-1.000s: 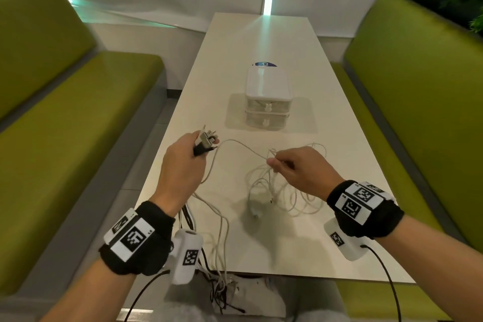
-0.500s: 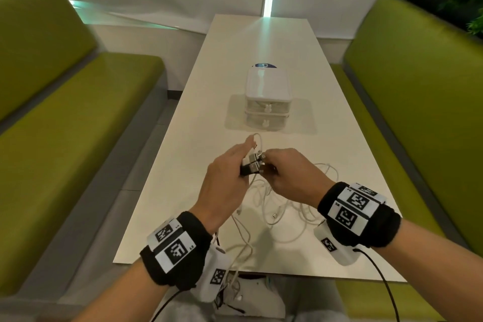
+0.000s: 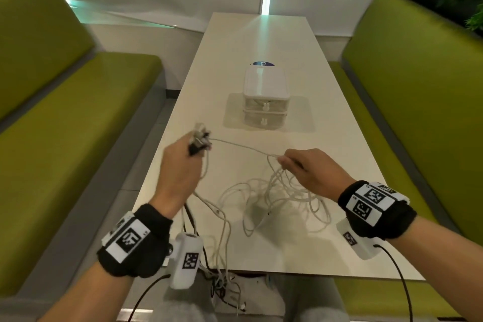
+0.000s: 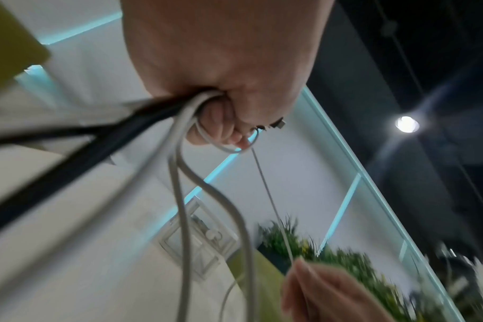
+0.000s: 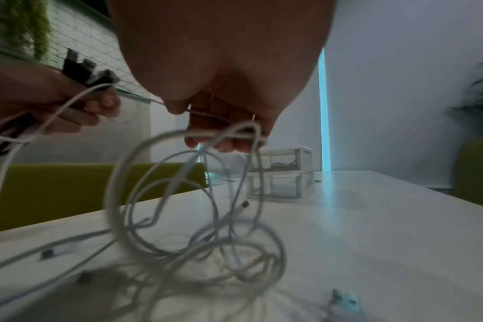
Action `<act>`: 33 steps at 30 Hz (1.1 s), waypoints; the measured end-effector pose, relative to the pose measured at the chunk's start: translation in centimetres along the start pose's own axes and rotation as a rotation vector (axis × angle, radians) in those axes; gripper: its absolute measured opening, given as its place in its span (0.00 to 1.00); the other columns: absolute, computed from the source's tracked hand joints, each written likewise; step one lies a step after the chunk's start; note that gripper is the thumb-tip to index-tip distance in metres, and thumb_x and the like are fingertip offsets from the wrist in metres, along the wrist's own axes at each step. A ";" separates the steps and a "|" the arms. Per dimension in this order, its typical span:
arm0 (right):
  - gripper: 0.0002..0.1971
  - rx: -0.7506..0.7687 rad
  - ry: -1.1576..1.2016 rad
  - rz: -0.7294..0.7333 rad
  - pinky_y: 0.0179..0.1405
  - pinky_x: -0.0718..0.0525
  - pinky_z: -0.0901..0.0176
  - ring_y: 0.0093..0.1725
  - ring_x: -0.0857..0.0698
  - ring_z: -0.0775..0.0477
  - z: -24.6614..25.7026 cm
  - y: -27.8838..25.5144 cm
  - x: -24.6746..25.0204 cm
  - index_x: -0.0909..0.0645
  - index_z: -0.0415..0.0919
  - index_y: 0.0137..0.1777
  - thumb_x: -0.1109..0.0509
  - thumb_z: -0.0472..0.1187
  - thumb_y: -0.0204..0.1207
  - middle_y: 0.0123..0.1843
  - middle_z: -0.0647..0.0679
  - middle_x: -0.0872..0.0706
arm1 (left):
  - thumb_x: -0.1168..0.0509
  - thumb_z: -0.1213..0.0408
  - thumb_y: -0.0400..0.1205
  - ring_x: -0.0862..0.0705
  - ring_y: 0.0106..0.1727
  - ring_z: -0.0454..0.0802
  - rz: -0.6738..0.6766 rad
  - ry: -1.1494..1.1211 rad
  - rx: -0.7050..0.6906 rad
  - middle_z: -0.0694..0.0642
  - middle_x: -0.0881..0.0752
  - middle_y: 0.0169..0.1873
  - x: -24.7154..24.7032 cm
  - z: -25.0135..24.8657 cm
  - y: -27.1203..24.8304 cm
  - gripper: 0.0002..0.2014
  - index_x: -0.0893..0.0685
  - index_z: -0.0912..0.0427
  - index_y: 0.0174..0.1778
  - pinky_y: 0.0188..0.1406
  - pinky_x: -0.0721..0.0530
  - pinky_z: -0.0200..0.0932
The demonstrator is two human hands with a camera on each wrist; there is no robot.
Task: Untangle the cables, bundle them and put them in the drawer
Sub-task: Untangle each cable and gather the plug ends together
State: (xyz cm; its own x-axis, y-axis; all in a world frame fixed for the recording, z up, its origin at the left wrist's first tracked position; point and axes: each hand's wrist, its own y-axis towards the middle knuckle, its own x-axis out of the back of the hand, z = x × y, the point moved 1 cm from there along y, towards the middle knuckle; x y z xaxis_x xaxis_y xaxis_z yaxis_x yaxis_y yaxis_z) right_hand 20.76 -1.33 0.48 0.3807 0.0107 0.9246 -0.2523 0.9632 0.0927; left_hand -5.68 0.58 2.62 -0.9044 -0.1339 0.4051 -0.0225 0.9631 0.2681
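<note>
A tangle of white cables lies on the near part of the white table. My left hand grips a bunch of plug ends, with white and black cables trailing down over the near table edge. My right hand pinches a white cable strand stretched between the two hands, and lifts loops out of the tangle. A small white unit with two drawers stands beyond, both drawers closed.
Green benches run along both sides of the table. More cable ends hang below the near edge over my lap. A blue sticker lies behind the drawer unit. A loose plug rests on the table near my right hand.
Half a second ago the hands met at the plug ends. They have drawn apart, the left going left and the right going right, stretching one white strand between them.
</note>
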 end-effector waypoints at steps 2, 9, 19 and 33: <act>0.17 -0.047 0.053 -0.016 0.28 0.30 0.66 0.28 0.22 0.59 -0.7 -0.1 0.3 0.23 0.41 0.42 0.43 0.51 0.86 0.27 0.60 0.23 | 0.42 0.76 0.83 0.19 0.47 0.42 -0.101 -0.040 0.102 0.47 0.16 0.41 1.2 0.3 0.6 0.18 0.20 0.51 0.33 0.43 0.26 0.26; 0.15 -0.174 0.004 -0.162 0.29 0.30 0.61 0.25 0.26 0.54 -1.0 0.7 0.9 0.19 0.42 0.45 0.42 0.48 0.87 0.24 0.59 0.27 | 0.42 0.74 0.84 0.14 0.45 0.55 -0.046 0.204 0.070 0.53 0.13 0.48 1.2 2.5 1.6 0.11 0.14 0.63 0.47 0.41 0.15 0.51; 0.12 0.113 -0.006 -0.197 0.31 0.20 0.52 0.29 0.19 0.46 4.2 0.4 1.6 0.16 0.46 0.51 0.40 0.50 0.86 0.30 0.52 0.15 | 0.45 0.91 0.75 0.13 0.44 0.44 0.153 -0.237 -0.222 0.51 0.12 0.55 -1.7 -1.6 -1.4 0.27 0.17 0.64 0.65 0.40 0.15 0.35; 0.16 0.079 0.266 0.004 0.30 0.27 0.65 0.29 0.20 0.55 3.7 0.0 0.7 0.21 0.45 0.39 0.40 0.50 0.85 0.25 0.55 0.19 | 0.36 0.78 0.80 0.16 0.33 0.50 0.098 0.206 -0.391 0.50 0.14 0.31 -2.6 -1.1 -1.3 0.08 0.17 0.62 0.40 0.34 0.16 0.52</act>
State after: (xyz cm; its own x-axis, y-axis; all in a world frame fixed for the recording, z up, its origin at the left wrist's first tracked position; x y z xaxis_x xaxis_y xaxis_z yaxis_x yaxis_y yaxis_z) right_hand 17.69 -2.35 2.46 0.5972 0.0949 0.7964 -0.3189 0.9392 0.1272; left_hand -2.82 -0.57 2.16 -0.7900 -0.1283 0.5995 0.2571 0.8184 0.5139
